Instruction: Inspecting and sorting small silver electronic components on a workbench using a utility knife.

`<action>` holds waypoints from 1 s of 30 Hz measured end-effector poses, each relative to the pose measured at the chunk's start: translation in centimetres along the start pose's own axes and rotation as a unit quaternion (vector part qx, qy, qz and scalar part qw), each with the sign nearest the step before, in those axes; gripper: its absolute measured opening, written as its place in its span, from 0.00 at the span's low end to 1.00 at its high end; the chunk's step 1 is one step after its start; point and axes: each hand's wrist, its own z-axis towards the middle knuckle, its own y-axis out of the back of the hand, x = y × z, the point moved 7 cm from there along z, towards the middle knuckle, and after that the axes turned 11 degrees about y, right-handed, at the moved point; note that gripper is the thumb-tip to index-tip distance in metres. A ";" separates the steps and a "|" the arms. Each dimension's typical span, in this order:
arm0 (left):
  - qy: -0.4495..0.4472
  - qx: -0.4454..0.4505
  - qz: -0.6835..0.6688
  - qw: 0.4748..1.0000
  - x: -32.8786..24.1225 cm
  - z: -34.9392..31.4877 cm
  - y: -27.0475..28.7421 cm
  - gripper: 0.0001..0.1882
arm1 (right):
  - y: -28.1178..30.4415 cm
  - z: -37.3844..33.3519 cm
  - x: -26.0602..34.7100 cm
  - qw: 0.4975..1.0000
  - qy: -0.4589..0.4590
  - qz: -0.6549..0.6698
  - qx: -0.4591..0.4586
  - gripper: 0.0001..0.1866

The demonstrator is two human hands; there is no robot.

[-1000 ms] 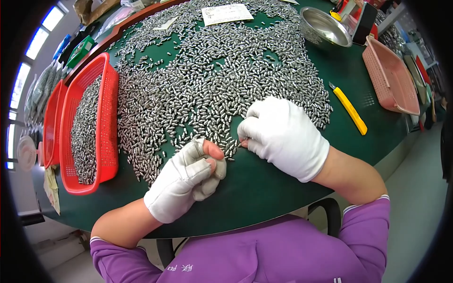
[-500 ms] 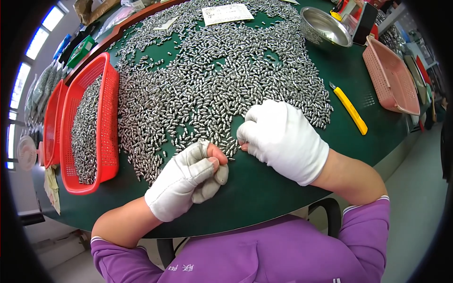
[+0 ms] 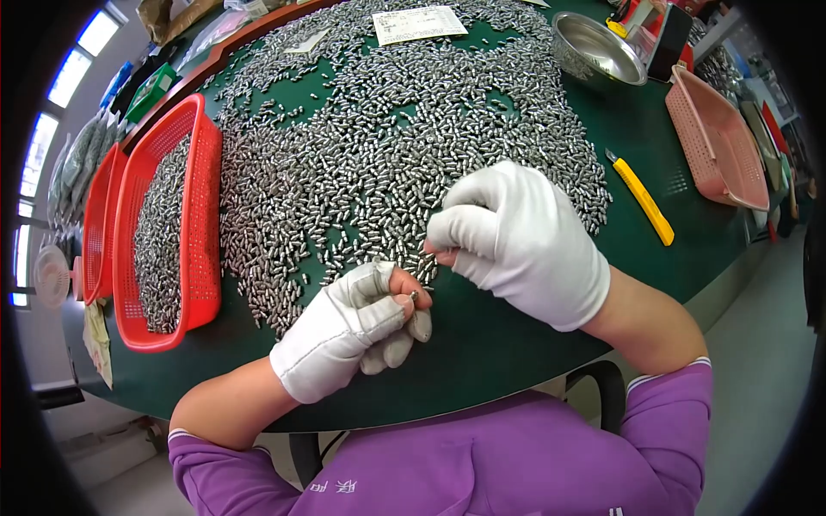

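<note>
A wide layer of small silvery metal pins (image 3: 387,138) covers much of the green table in front of me. My left hand (image 3: 344,331), in a white glove with bare thumb and finger tips, is closed at the near edge of the layer. One small metal pin (image 3: 415,296) pokes out between its thumb and forefinger. Just to the right and a little farther off, my gloved right hand (image 3: 529,245) is closed in a pinch above the layer's near edge. Whatever its fingertips hold, if anything, is hidden.
At the left, a red plastic basket (image 3: 212,224) holds a heap of similar pins, beside another red basket (image 3: 96,232). On the right lie a yellow utility knife (image 3: 641,198) and a pink basket (image 3: 712,159). A steel bowl (image 3: 607,52) and a paper slip (image 3: 419,25) are farther back.
My left hand has moved slightly right, and a pin now shows at its fingertips. My right hand has turned and shifted a little away from me, its fingers still pinched.
</note>
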 end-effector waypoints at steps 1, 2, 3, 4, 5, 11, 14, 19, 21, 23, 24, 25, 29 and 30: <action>-0.013 -0.009 0.006 1.000 -0.2 0.0 0.0 0.12 | 0.1 0.0 -0.3 1.000 -0.004 -0.002 0.001 0.03; -0.013 -0.010 0.007 1.000 -0.2 -0.1 0.0 0.12 | 0.2 0.1 -0.3 1.000 0.009 -0.021 -0.016 0.04; -0.015 -0.009 0.008 1.000 -0.2 -0.1 0.0 0.12 | 0.3 0.0 -0.3 1.000 0.007 -0.023 -0.016 0.04; -0.017 -0.008 0.009 1.000 -0.3 -0.1 0.0 0.13 | 0.0 0.0 -0.2 0.999 0.023 -0.028 0.005 0.04; -0.016 -0.006 0.009 1.000 -0.3 -0.1 0.1 0.13 | -0.3 0.0 0.0 0.998 0.039 -0.032 0.026 0.04; -0.029 0.018 0.001 0.999 -0.3 0.0 0.1 0.15 | -1.7 -0.5 -0.1 0.994 0.052 -0.054 0.078 0.08; -0.050 0.035 0.000 0.998 -0.4 -0.1 -0.2 0.16 | -1.8 -0.6 -0.2 0.993 0.043 -0.069 0.087 0.08; -0.010 0.027 -0.018 0.999 -0.2 -0.1 0.0 0.18 | -1.6 -0.5 -0.3 0.998 0.035 -0.025 0.035 0.09; -0.008 0.027 -0.009 1.000 -0.5 -0.2 -0.4 0.13 | -0.8 -0.1 0.3 0.995 0.052 0.085 -0.030 0.08; -0.009 0.027 0.002 1.000 -0.4 -0.1 -0.4 0.09 | -1.0 0.1 0.7 0.989 0.047 0.138 -0.016 0.09; -0.009 0.027 0.002 1.000 -0.4 -0.2 -0.5 0.09 | -1.2 0.1 0.9 0.986 0.052 0.158 -0.025 0.09; 0.001 0.020 0.000 1.000 -0.3 -0.1 -0.4 0.09 | -1.2 0.0 1.0 0.982 0.057 0.178 -0.034 0.10; 0.008 0.020 -0.022 1.000 0.2 0.0 0.0 0.09 | -0.9 0.1 0.9 0.978 0.060 0.196 -0.049 0.10; 0.007 0.020 -0.022 1.000 0.2 0.1 0.0 0.09 | -0.7 0.2 0.9 0.978 0.060 0.195 -0.049 0.10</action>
